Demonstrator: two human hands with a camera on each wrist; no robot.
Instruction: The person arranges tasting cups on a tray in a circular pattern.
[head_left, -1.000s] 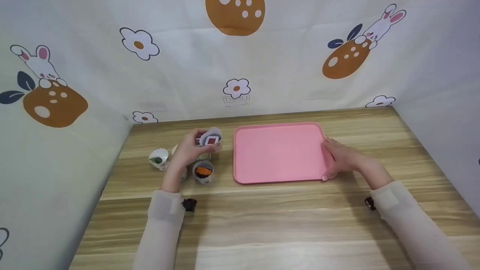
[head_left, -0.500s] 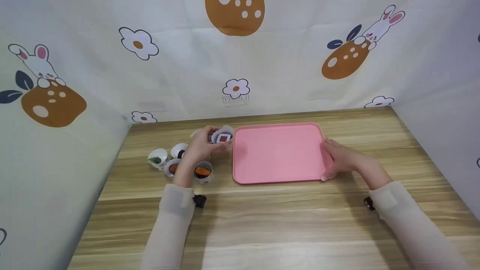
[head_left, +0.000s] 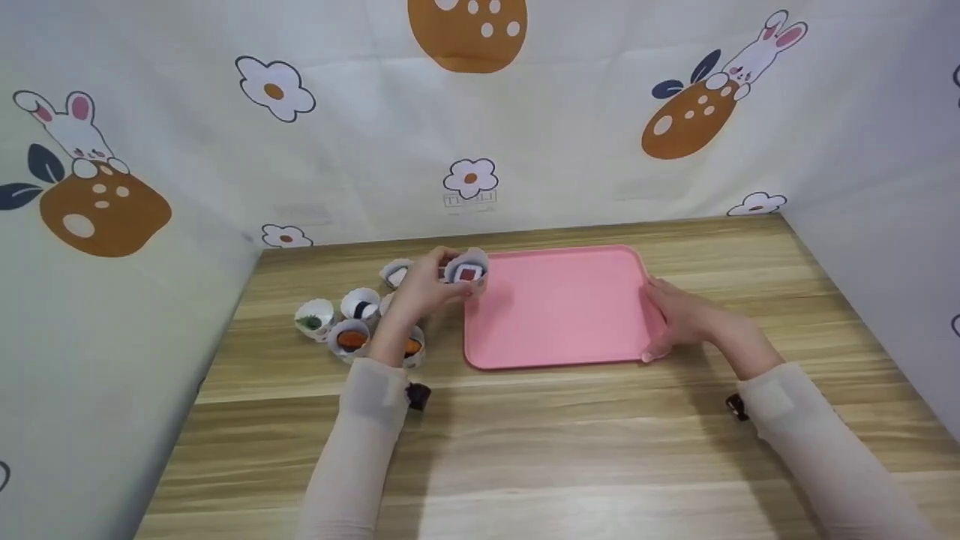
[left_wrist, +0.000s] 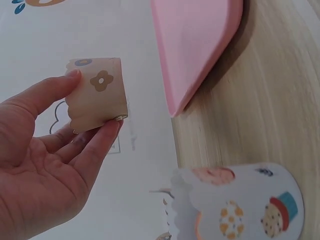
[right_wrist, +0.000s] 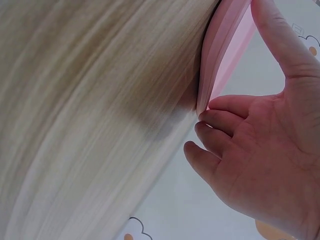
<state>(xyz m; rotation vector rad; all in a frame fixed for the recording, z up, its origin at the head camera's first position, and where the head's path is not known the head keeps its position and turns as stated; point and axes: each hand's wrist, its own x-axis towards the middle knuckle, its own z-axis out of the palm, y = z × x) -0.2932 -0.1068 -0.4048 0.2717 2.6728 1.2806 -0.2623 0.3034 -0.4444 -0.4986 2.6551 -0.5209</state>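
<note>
holding one cup up at the pink tray while the others are waiting to its left

judging by how things are lying, the work is sitting at an early stage: one cup is being held off the wooden table [head_left: 570,450], and its setting-down is not yet happening. the left hand [head_left: 421,291] is grasping this scalloped paper cup [left_wrist: 102,95] between thumb and fingers, and in the head view it is overlapping the back left corner of the pink tray [head_left: 559,315]. a red-and-white piece [head_left: 469,274] is showing inside it.

the right hand [head_left: 679,319] is holding the tray's right side, thumb and forefinger resting apart along the rim and the little finger lying clear of it; this is probably keeping the tray steady.

what is left seems to be the group standing left of the tray. a cup with green in it [head_left: 315,307] is standing farthest from it; a cup with a black-banded piece [head_left: 359,295] and two cups with orange pieces, one [head_left: 349,326] farther from the tray and one [head_left: 414,359] nearer, are clustering between. another cup [head_left: 392,271] is standing off its back left corner, and a sixth is partly hiding behind the left hand, its contents not showing.
</note>
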